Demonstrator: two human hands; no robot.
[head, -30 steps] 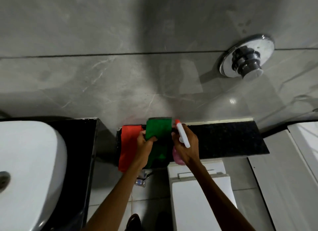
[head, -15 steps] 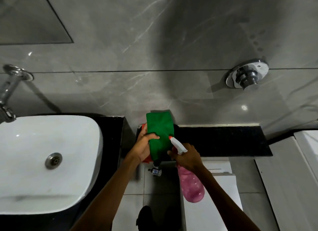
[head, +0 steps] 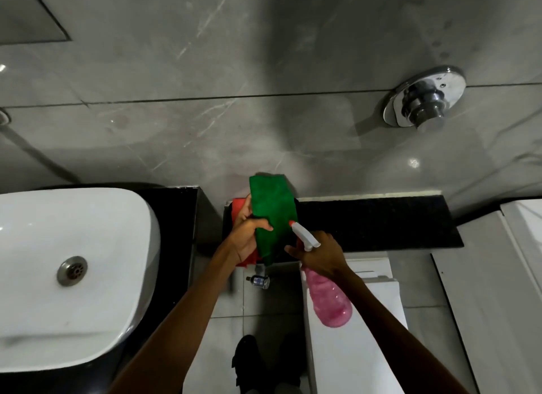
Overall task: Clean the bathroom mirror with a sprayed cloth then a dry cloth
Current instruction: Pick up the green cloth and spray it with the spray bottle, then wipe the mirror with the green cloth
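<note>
My left hand [head: 247, 238] grips a folded green cloth [head: 271, 208] and holds it upright in front of the grey wall. My right hand [head: 321, 255] holds a pink spray bottle [head: 330, 301] by its neck. The bottle's white nozzle [head: 303, 235] points at the green cloth from close by. A red cloth [head: 239, 208] lies on the black ledge [head: 381, 223] behind my left hand, mostly hidden. A mirror's lower corner [head: 26, 12] shows at the top left.
A white basin [head: 73, 273] sits in a black counter on the left. A white toilet cistern [head: 357, 329] stands below the ledge. A chrome flush valve [head: 423, 100] sticks out of the wall at right. A small valve [head: 258, 280] sits low by the floor.
The green cloth has been lifted off the ledge and raised. The spray bottle has tilted so its nozzle faces the cloth. The view has shifted left, showing more of the basin.
</note>
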